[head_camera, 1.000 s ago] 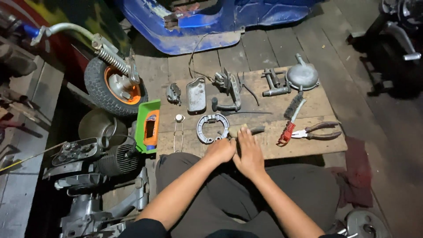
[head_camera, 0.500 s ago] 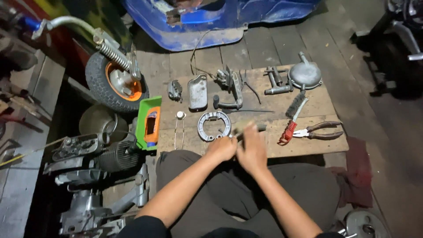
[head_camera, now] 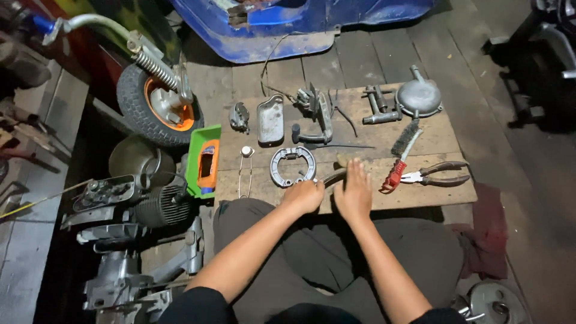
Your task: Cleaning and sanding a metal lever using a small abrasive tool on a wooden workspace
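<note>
- The left hand (head_camera: 305, 195) is curled into a fist at the near edge of the wooden board (head_camera: 444, 135) — its fingers pressed together around the end of a dark curved tool (head_camera: 333, 177).
- The tool runs up and right from that fist, passing just beside the right hand (head_camera: 354, 193).
- The right hand lies flat on the board, fingers straight and together, gripping nothing.
- A round brake shoe set (head_camera: 292, 166) lies just beyond the left hand; red-handled pliers (head_camera: 420, 176) lie right of the right hand.
- The green and orange tray (head_camera: 203, 161) leans at the board's left edge — its contents cannot be made out.
</note>
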